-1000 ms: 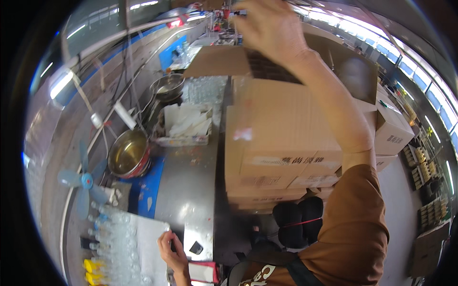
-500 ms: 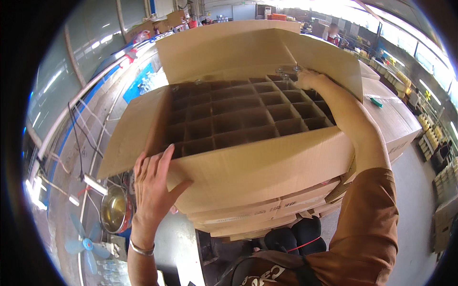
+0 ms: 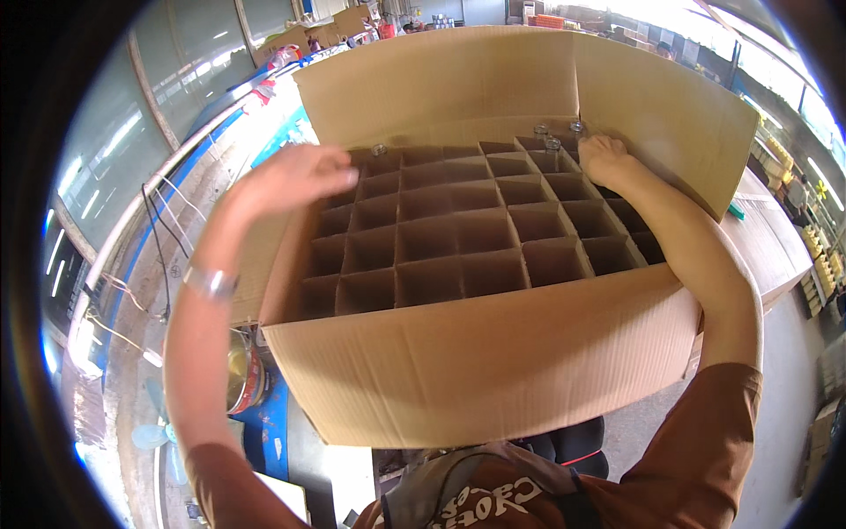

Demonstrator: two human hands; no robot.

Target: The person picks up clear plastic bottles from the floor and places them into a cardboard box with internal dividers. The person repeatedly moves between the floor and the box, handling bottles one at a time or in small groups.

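Bracelet (image 3: 210, 282), metal, sat on the left wrist at the left side. Left hand (image 3: 295, 176) lay over the far-left corner of the open cardboard box (image 3: 493, 361), fingers curled loosely down onto the divider grid (image 3: 458, 238); whether they pinched anything, cannot tell. Below that arm, a round metal tin (image 3: 245, 379) stood by a blue surface (image 3: 269, 423), partly hidden by the box.

Box was large, plain brown corrugated, held up close in front of the person, tilted toward the camera, flaps raised at the back and right. Grid of brown cardboard cells filled it; near cells looked vacant. Small glass bottle tops (image 3: 553, 141) showed in a few far cells, one more at far left (image 3: 379, 150).

Right hand (image 3: 604, 159) rested at the far-right cells, just beside the bottle tops, fingers bent down into the grid; grip hidden, cannot tell. Right of the box, a flat cardboard stack (image 3: 775, 247) lay with a small green item (image 3: 736, 212) on it.
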